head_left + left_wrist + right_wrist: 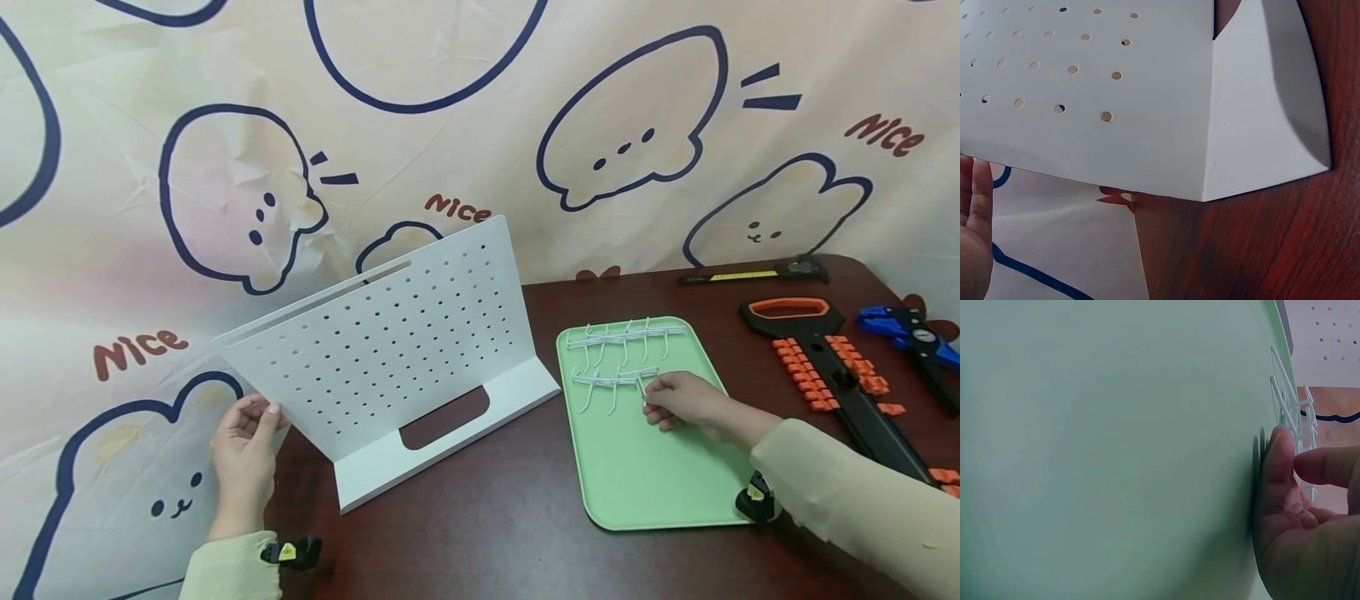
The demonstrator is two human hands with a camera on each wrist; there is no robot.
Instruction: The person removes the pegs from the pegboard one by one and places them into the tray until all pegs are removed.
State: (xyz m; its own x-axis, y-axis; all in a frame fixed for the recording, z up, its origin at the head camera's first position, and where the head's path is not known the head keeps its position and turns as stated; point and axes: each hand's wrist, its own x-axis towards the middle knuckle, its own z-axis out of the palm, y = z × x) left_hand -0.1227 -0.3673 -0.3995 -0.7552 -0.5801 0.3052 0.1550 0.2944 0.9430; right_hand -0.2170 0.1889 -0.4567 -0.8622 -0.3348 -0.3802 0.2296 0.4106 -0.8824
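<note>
A white perforated pegboard stand [390,342] leans back on the table, its bent base flat on the wood. My left hand [247,458] holds the board's left edge, thumb in front; in the left wrist view only part of that hand [974,219] shows beside the edge. Over a green tray [675,483], my right hand [686,402] pinches the right end of the nearer row of white wire hooks [611,379]. A second row of white hooks [626,336] lies behind it on the tray. The right wrist view shows thumb and finger close against white hooks [1285,403].
To the tray's right lies a black tool with an orange handle [795,308] and orange clips along it. Blue-handled pliers [911,333] are at the far right. A yellow-and-black cutter [757,273] lies at the back, before a printed cloth [450,150].
</note>
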